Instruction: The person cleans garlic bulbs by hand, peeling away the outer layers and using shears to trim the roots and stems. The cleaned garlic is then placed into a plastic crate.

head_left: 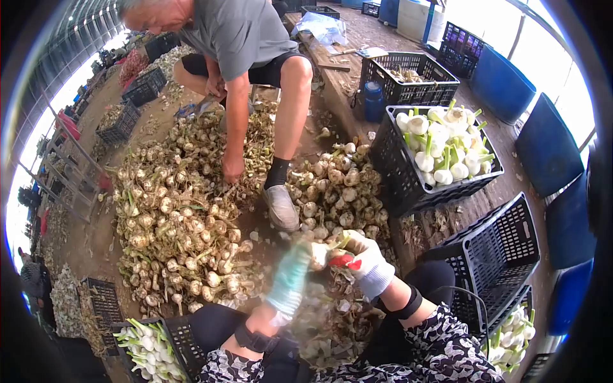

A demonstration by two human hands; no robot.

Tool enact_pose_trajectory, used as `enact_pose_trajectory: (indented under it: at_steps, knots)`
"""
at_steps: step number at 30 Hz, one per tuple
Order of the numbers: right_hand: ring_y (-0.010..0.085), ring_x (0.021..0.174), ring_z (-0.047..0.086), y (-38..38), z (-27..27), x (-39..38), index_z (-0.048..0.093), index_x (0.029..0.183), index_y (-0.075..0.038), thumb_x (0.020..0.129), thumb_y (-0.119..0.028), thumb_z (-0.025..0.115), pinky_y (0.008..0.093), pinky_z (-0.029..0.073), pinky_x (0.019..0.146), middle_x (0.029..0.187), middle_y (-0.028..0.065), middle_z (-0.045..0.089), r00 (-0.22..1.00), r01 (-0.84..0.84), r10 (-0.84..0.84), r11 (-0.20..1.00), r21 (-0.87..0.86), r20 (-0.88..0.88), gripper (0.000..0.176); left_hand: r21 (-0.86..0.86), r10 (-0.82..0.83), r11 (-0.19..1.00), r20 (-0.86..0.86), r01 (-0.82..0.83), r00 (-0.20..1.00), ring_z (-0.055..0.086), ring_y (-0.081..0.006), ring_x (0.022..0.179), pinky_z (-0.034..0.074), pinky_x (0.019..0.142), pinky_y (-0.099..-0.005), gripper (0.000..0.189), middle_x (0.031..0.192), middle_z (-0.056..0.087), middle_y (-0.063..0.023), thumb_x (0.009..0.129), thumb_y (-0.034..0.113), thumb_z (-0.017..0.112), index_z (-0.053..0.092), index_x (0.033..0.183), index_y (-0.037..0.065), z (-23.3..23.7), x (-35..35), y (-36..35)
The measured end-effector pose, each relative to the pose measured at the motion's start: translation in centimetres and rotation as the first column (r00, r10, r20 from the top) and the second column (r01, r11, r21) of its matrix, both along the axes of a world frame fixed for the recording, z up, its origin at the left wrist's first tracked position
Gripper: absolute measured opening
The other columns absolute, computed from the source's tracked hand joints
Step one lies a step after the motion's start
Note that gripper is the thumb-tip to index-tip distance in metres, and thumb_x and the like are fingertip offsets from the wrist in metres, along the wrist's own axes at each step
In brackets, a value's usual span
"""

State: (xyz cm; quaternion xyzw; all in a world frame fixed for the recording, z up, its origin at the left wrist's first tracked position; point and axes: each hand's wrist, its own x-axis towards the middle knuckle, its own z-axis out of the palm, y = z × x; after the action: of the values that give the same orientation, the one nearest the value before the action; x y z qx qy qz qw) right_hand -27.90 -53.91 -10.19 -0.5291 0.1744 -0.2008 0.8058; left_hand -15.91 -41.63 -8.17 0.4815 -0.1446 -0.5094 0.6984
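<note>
My left hand, in a pale teal glove, is smeared by motion at the lower middle, its fingers unclear. Against its fingertips is a garlic bulb with a short green stem. My right hand, in a whitish glove, is closed around the stem side of this bulb. Something red shows at its fingers; I cannot tell what it is. Below both hands lies a blurred heap of garlic peelings. A pile of untrimmed garlic lies just beyond the hands.
A person sits opposite, one hand reaching into a large garlic pile. A black crate of cleaned garlic stands at right, near a tilted crate. Another crate sits at lower left. Blue barrels line the right side.
</note>
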Motion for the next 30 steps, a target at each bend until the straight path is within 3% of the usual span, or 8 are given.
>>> enact_pose_trajectory:
  at_steps: [4, 8, 9, 12, 15, 18, 23, 30]
  knots:
    - [0.0114, 0.086, 0.056, 0.5, 0.7, 0.0, 0.058, 0.096, -0.002, 0.077, -0.007, 0.068, 0.0233, 0.045, 0.076, 0.094, 0.0053, 0.060, 0.994, 0.085, -0.108, 0.879, -0.468, -0.020, 0.022, -0.001, 0.018, 1.000, 0.220, -0.018, 0.975, 0.055, -0.0134, 0.095, 0.050, 0.077, -0.0252, 0.061, 0.109, 0.056, -0.0077, 0.078, 0.017, 0.068, 0.039, 0.130, 0.002, 1.0, -0.4, 0.0]
    - [0.0118, 0.086, 0.056, -0.6, 2.1, -0.8, 0.060, 0.088, -0.001, 0.079, -0.013, 0.064, 0.0231, 0.045, 0.075, 0.089, 0.0056, 0.059, 0.990, -0.059, 0.067, 0.996, -0.065, 0.121, 0.015, 0.002, 0.028, 1.000, 0.165, -0.028, 0.986, 0.054, -0.0141, 0.099, 0.048, 0.083, -0.0259, 0.066, 0.114, 0.054, -0.0076, 0.071, 0.010, 0.074, 0.041, 0.128, 0.000, 2.0, 0.3, 0.0]
    - [0.0110, 0.084, 0.056, -1.5, 2.0, -0.2, 0.060, 0.089, -0.001, 0.081, -0.020, 0.063, 0.0242, 0.045, 0.075, 0.092, 0.0054, 0.060, 0.990, 0.023, 0.088, 0.666, -0.746, 0.108, 0.021, -0.007, 0.024, 1.000, 0.070, -0.023, 0.997, 0.054, -0.0145, 0.099, 0.047, 0.085, -0.0262, 0.067, 0.116, 0.053, -0.0080, 0.071, 0.012, 0.074, 0.041, 0.128, 0.000, 2.2, 0.6, 0.1]
    - [0.0107, 0.082, 0.056, 0.3, 3.5, -1.0, 0.059, 0.087, -0.002, 0.080, -0.018, 0.064, 0.0245, 0.045, 0.073, 0.093, 0.0049, 0.060, 0.997, -0.070, 0.066, 0.994, -0.080, -0.048, 0.018, -0.056, 0.047, 0.998, 0.247, -0.034, 0.968, 0.054, -0.0157, 0.099, 0.046, 0.086, -0.0276, 0.066, 0.115, 0.053, -0.0084, 0.071, 0.017, 0.074, 0.042, 0.126, 0.000, 1.8, 0.3, -0.2]
    - [0.0126, 0.074, 0.058, 0.4, 1.8, -0.6, 0.057, 0.082, -0.002, 0.077, -0.003, 0.064, 0.0248, 0.048, 0.067, 0.087, 0.0053, 0.061, 0.993, 0.081, -0.102, 0.956, -0.281, -0.061, 0.009, -0.007, -0.003, 1.000, 0.731, 0.012, 0.682, 0.056, -0.0184, 0.098, 0.048, 0.083, -0.0288, 0.060, 0.107, 0.055, -0.0080, 0.071, 0.023, 0.074, 0.046, 0.119, 0.001, 0.0, 0.3, 0.1]
    - [0.0139, 0.071, 0.059, -2.4, 0.1, 0.2, 0.054, 0.077, -0.004, 0.080, 0.004, 0.057, 0.0254, 0.049, 0.066, 0.083, 0.0062, 0.061, 0.925, 0.372, -0.373, 0.928, -0.025, -0.071, 0.009, -0.040, -0.088, 0.995, 0.152, 0.095, 0.984, 0.061, -0.0142, 0.081, 0.054, 0.072, -0.0239, 0.070, 0.094, 0.061, -0.0074, 0.066, 0.014, 0.076, 0.042, 0.125, 0.002, 1.4, 0.0, 0.4]
    - [0.0236, 0.079, 0.060, -1.5, -2.7, -1.2, 0.057, 0.095, -0.005, 0.063, 0.002, 0.062, 0.0305, 0.049, 0.069, 0.082, 0.0103, 0.060, 0.920, 0.101, -0.357, 0.616, -0.782, -0.163, 0.034, -0.136, -0.111, 0.983, 0.068, 0.120, 0.991, 0.059, -0.0130, 0.086, 0.053, 0.072, -0.0223, 0.068, 0.115, 0.054, -0.0080, 0.069, 0.010, 0.074, 0.042, 0.128, 0.004, 1.1, 1.1, 0.5]
    - [0.0278, 0.094, 0.058, 2.3, -3.8, -2.6, 0.065, 0.102, -0.018, 0.072, -0.015, 0.061, 0.0360, 0.047, 0.081, 0.103, 0.0055, 0.061, 0.601, -0.793, 0.446, 0.228, -0.566, -0.663, 0.030, 0.021, -0.037, 0.999, 0.178, 0.033, 0.983, 0.056, -0.0150, 0.097, 0.048, 0.083, -0.0266, 0.058, 0.111, 0.056, -0.0058, 0.071, 0.006, 0.070, 0.047, 0.124, 0.002, 2.0, 2.0, 1.3]
